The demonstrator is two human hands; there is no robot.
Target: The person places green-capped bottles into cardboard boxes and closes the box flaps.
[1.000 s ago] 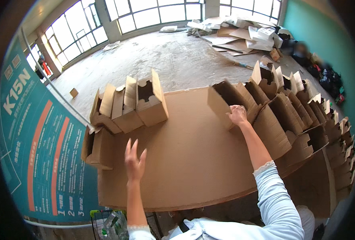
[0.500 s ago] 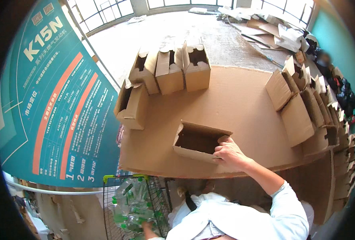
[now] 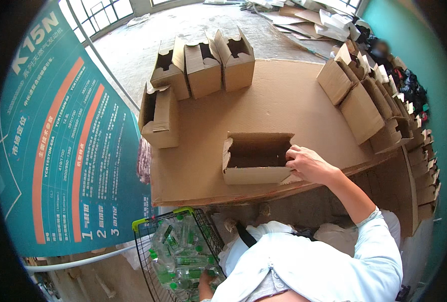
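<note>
An open-topped cardboard box [image 3: 256, 176] lies lengthwise near the front edge of the cardboard-covered table [image 3: 279, 110]. Its inside shows dark, with nothing in it that I can make out. My right hand [image 3: 310, 165] is closed on the box's right end, fingers curled over the rim. Down to the left, a black wire basket [image 3: 142, 256] with green corner pieces holds several clear plastic bottles [image 3: 175, 236] with green caps and labels. My left hand [image 3: 207, 280] reaches in among these bottles and touches one; its fingers are mostly hidden.
Several upright cardboard boxes [image 3: 203, 75] stand at the table's far left. More boxes [image 3: 362, 118] are stacked along the right side. A teal printed banner [image 3: 67, 151] rises at the left. Flattened cardboard [image 3: 304, 15] is heaped on the floor beyond.
The view has shifted. My right hand still grips the box, which now lies straighter along the table's front edge. My left hand has gone further in among the bottles.
</note>
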